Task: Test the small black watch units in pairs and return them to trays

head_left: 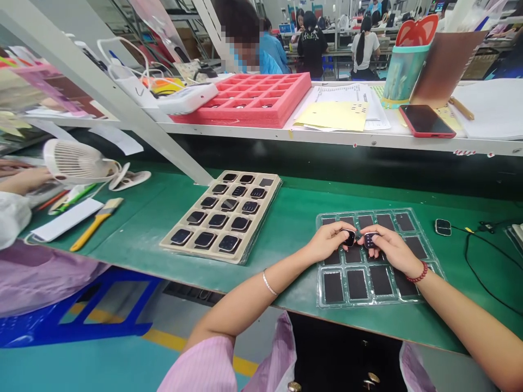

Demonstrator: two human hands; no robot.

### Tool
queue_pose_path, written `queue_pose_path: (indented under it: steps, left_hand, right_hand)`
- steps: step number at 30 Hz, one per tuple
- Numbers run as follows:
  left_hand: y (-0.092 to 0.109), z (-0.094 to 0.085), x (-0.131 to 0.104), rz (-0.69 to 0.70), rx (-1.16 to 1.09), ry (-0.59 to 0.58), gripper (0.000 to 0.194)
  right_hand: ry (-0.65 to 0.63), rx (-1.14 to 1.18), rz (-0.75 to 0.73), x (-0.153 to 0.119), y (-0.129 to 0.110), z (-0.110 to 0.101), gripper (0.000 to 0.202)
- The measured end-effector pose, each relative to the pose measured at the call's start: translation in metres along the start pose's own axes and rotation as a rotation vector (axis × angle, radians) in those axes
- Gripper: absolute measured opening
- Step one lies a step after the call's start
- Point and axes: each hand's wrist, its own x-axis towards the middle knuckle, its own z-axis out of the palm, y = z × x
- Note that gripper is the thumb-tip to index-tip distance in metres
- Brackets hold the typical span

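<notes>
My left hand (330,240) pinches a dark smartwatch body (348,237) between thumb and fingers. Close beside it, my right hand (390,247) grips a second watch body (370,239), its dark face turned up with small marks on it. Both hands are over a clear plastic tray (346,299) whose compartments have dark bottoms. To the left lies a beige tray (201,216) filled with rows of dark, square-faced watch bodies. One more small watch body (443,227) rests on the green table to the right, next to a black cable (469,256).
On the shelf (335,136) ahead are a pink foam tray (281,109), papers (339,109), a phone (427,121) and a teal cup (406,71). A white fan (73,160) and yellow-handled brush (96,224) lie left, near a co-worker's arm (24,179). A slanted post (134,125) crosses the left.
</notes>
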Motion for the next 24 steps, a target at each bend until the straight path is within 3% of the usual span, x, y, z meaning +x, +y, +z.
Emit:
queue_pose_path:
  steps: [12, 17, 24]
  left_hand:
    - [-0.002, 0.0, -0.001, 0.04, -0.008, 0.027, 0.04]
    - [0.005, 0.001, -0.002, 0.027, -0.065, 0.021, 0.025]
    - [0.004, 0.003, 0.0, 0.019, -0.099, 0.018, 0.023]
  right_hand:
    - [-0.019, -0.01, -0.023, -0.001, 0.0, 0.002, 0.045]
    - [-0.015, -0.025, -0.015, -0.002, -0.004, 0.0, 0.032]
    - [-0.03, -0.037, 0.0, -0.001, -0.002, -0.001, 0.026]
